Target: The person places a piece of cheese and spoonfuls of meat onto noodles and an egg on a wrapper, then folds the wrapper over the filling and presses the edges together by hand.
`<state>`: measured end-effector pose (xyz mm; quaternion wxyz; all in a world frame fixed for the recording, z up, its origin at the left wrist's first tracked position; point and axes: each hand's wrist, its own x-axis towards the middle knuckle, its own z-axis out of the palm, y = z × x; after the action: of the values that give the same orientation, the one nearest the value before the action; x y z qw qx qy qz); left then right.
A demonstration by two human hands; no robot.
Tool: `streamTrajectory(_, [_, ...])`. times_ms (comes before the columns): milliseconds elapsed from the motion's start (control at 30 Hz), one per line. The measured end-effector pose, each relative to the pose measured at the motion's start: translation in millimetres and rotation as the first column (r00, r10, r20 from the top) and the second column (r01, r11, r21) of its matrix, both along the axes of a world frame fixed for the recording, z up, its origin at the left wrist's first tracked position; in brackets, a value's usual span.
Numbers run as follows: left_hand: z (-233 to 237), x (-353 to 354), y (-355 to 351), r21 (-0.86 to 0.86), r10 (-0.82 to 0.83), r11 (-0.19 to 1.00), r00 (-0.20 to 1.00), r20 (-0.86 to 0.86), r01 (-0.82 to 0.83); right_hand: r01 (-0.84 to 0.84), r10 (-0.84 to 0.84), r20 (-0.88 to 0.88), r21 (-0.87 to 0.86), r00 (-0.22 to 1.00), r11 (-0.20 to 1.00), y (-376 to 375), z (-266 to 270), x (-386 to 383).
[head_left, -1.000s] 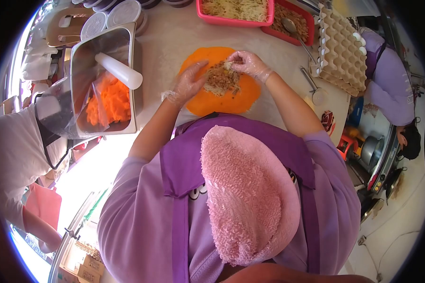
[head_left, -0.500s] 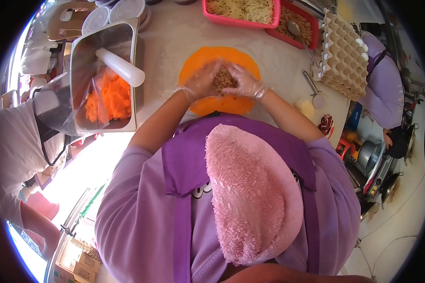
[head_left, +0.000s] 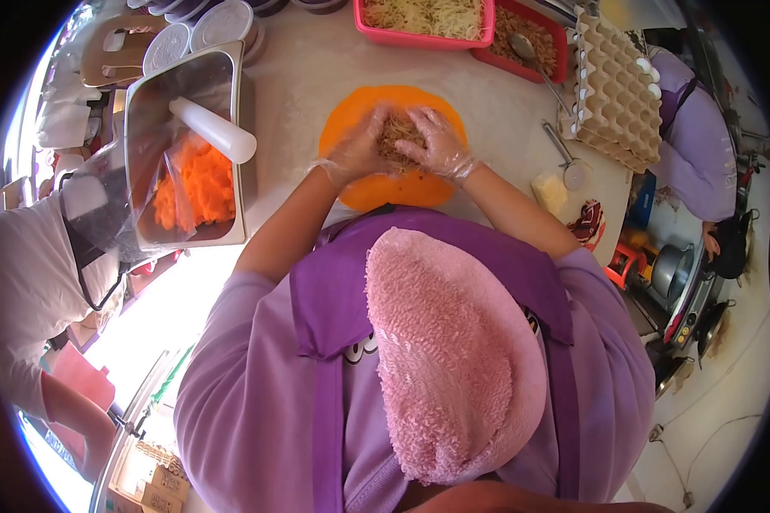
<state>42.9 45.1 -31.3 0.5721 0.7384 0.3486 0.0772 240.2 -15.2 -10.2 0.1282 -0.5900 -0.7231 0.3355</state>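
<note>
Here, both hands, in clear plastic gloves, cup a loose mound of shredded filling (head_left: 399,141) from either side, the left hand (head_left: 357,154) along its left edge and the right hand (head_left: 441,147) along its right. Neither is clenched: fingers are curved and slightly spread against the mound, with nothing lifted. The filling sits on the middle of a flat orange sheet (head_left: 389,193), which lies on the counter (head_left: 291,103) close to the person's purple apron (head_left: 334,295). Beyond the hands, to the far right, are a pink tub (head_left: 423,40) of pale shreds and a red tub (head_left: 515,68) with a spoon (head_left: 522,44) in it; a metal tub (head_left: 242,201) stands to the left.

The filling looks light and crumbly, likely to shed bits if pinched, so broad palms at its sides suit it better than fingertips. The sheet looks thin, soft and easily torn; its bare far and near margins seem the places to take hold, with flat fingers slid underneath. Smooth gloves may slip on any moist patch.
</note>
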Motion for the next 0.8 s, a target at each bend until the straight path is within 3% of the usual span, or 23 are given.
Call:
streamTrajectory(67, [4,-8,-5,0.081,0.037,0.996,0.999,0.012,-0.038,0.086,-0.086,-0.083,0.002,0.993,0.996,13,-11,1])
streamTrajectory(133, [2,-10,-6,0.163,0.073,0.984,0.997,0.027,-0.076,0.032,-0.032,-0.042,-0.001,0.999,0.999,22,-17,1])
streamTrajectory(200, [-1,-12,-8,0.332,0.072,0.943,0.986,-0.149,-0.019,-0.028,0.028,-0.005,-0.007,1.0,1.0,24,-21,-4])
streamTrajectory(300, [8,-4,-7,0.34,0.132,0.938,0.979,-0.155,-0.073,-0.112,0.11,0.04,0.044,0.993,0.993,24,-23,-9])
streamTrajectory(333, [11,-3,-4,0.338,0.134,0.938,0.979,-0.154,-0.075,-0.151,0.153,-0.031,0.057,0.988,0.987,24,-21,-10])
streamTrajectory(433, [17,0,2,0.208,0.023,0.978,0.984,-0.178,0.015,-0.21,0.217,-0.083,0.089,0.973,0.974,22,-18,-12])
streamTrajectory(533, [12,-2,-1,0.253,0.005,0.966,0.977,-0.215,0.051,-0.24,0.246,-0.067,0.09,0.967,0.967,18,-19,-11])
streamTrajectory(600, [-8,-6,-3,0.406,0.004,0.913,0.992,-0.123,0.046,-0.251,0.256,-0.065,0.077,0.964,0.965,17,-17,-10])
streamTrajectory(633, [-14,-7,-3,0.406,0.003,0.913,0.993,-0.122,0.047,-0.257,0.269,-0.16,0.091,0.95,0.962,17,-16,-9])
streamTrajectory(700, [-27,-9,-4,0.478,-0.049,0.879,0.996,0.074,0.008,-0.261,0.28,-0.254,0.105,0.926,0.959,17,-15,-5])
streamTrajectory(767, [-7,-9,-7,0.449,-0.031,0.893,1.0,0.0,0.027,-0.097,0.115,-0.428,0.064,0.896,0.993,17,-20,5])
streamTrajectory(800, [2,-10,-8,0.419,-0.014,0.907,0.997,-0.075,0.044,-0.099,0.116,-0.431,0.062,0.895,0.993,13,-20,9])
